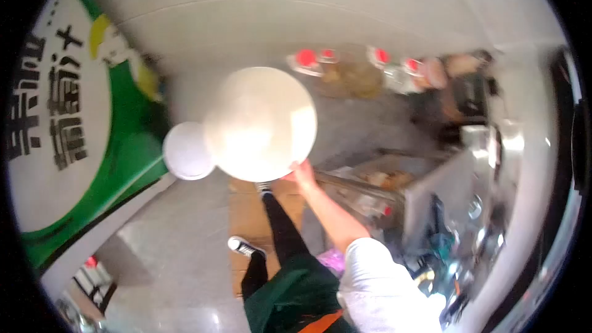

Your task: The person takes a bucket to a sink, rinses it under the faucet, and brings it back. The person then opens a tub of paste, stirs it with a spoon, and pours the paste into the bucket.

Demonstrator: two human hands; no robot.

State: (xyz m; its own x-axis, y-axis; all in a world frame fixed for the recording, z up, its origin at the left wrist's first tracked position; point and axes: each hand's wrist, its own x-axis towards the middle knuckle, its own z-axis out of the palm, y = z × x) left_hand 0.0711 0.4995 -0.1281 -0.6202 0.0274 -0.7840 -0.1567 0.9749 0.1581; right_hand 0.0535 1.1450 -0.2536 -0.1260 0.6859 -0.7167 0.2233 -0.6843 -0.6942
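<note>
My right hand [303, 176] is at the near right rim of a large round cream-coloured lid [262, 123], its fingers closed on the edge. The lid's bright flat face fills the middle of the view, and glare washes out part of it. I cannot tell whether it is raised or rests on something beneath. Close by on the left is a smaller round white lid-like disc [189, 151], partly covered by the large one. What lies under either is hidden. My left hand is out of view.
Several bottles with red caps [306, 58] stand along the wall. An open box [394, 172] with loose items is at the right, with clutter [441, 253] below it. Cardboard [240, 209] lies underfoot. A green and white sign [74, 111] leans at the left.
</note>
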